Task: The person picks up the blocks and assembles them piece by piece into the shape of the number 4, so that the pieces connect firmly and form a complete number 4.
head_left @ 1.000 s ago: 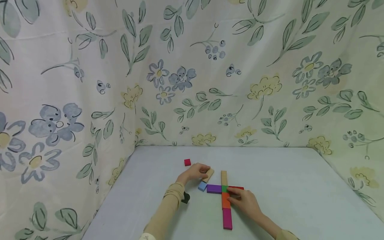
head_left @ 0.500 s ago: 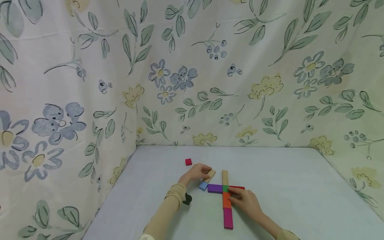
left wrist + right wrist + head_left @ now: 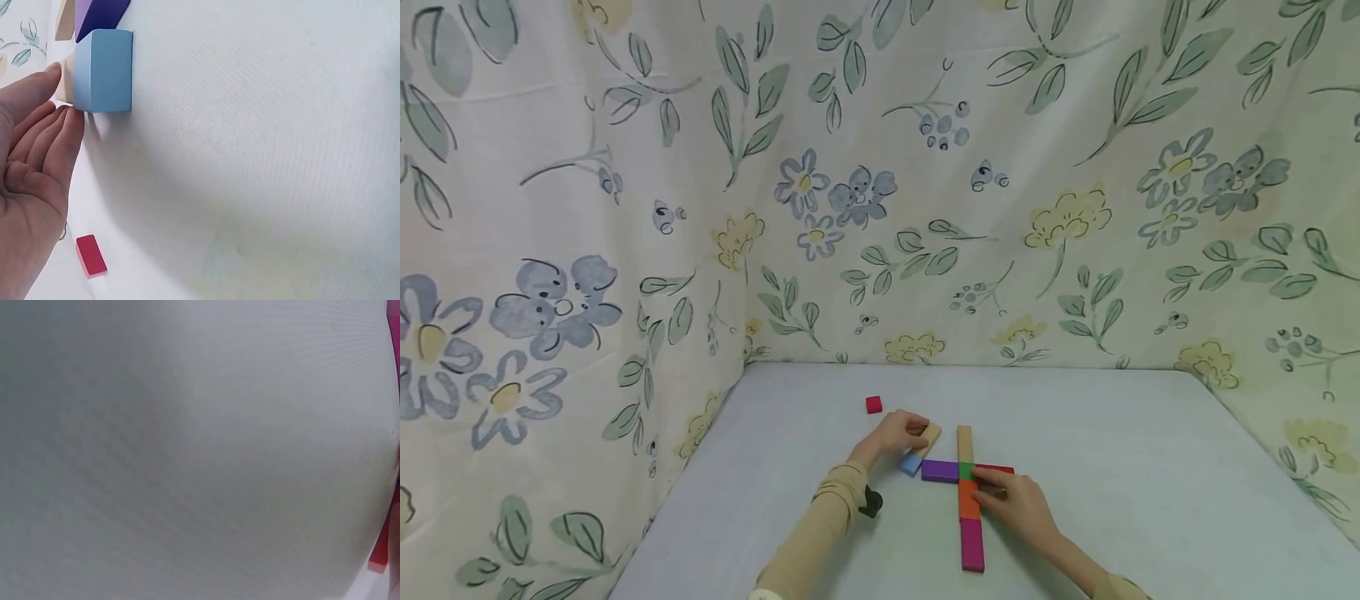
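Note:
My left hand (image 3: 897,433) pinches a plain wooden block (image 3: 930,437) lying slanted on the table, thumb on one side and fingers on the other. At the wooden block's near end lies a light blue block (image 3: 109,72), close to the left end of a purple block (image 3: 940,472). My right hand (image 3: 1021,506) rests beside a cross of blocks, its fingertips at the green block (image 3: 966,472) and the orange block (image 3: 969,500). Another plain wooden block (image 3: 965,444) extends the cross away from me, a magenta block (image 3: 972,546) towards me. The red block (image 3: 1002,469) is partly behind the right hand.
A small red cube (image 3: 873,405) lies alone beyond the left hand. The white table (image 3: 1112,433) ends at a flowered cloth (image 3: 925,250) at the back and left. A black wrist camera (image 3: 871,502) sticks out from the left sleeve.
The head view has shifted a little, so everything appears slightly farther right. Both hands stay at the same blocks, with hardly any movement between them.

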Tool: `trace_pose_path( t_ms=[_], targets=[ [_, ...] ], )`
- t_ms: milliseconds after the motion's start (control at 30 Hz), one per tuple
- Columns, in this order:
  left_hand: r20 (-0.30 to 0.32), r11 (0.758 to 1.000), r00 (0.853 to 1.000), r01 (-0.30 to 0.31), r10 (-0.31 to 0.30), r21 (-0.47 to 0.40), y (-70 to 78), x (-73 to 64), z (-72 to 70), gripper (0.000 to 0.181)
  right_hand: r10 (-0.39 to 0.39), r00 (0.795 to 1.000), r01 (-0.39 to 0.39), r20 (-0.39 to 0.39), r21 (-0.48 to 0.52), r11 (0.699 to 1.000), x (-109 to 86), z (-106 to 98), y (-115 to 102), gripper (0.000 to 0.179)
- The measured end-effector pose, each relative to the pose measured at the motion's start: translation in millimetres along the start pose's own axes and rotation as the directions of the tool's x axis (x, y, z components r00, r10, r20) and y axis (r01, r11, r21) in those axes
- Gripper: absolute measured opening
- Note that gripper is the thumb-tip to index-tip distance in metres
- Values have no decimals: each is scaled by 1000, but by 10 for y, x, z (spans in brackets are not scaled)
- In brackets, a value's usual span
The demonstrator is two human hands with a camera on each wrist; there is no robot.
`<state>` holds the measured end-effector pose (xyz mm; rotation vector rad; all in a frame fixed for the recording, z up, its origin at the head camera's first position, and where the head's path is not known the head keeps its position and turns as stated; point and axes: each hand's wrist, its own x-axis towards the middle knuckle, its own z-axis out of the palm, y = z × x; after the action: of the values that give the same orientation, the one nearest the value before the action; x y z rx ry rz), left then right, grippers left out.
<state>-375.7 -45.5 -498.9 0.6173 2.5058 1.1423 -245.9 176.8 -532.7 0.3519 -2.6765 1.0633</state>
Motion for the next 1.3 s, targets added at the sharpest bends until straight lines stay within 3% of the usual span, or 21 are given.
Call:
trace_pose_path(
  t_ms=[167,300,533,833,1133,1300],
  targets=[
    [-20,1000,1000,9,-10,-19,23,-35,-36,44,6,1000,-6,8,6,1000,-8,-5,-9,34],
    [-62,999,997,-36,35,-15,6,-26,-109,45,8,1000,-8,8,17,1000,-10,-11,-14,34],
    [-193,996,977,-80,87,46,-72,6,-270,45,-2,1000,2,6,12,1000,-4,-4,-15,35],
    [-254,993,961,-93,110,78,-149,-11,-413,45,-2,1000,2,3,4,1000,-1,-6,-4,35],
    [-314,992,943,-82,109,98,-156,-63,-534,45,-13,1000,13,2,-2,1000,0,4,22,35],
    [-374,989,924,-28,80,144,-225,-69,-603,45,-12,1000,12,4,-3,1000,-4,5,19,35]
  ],
)
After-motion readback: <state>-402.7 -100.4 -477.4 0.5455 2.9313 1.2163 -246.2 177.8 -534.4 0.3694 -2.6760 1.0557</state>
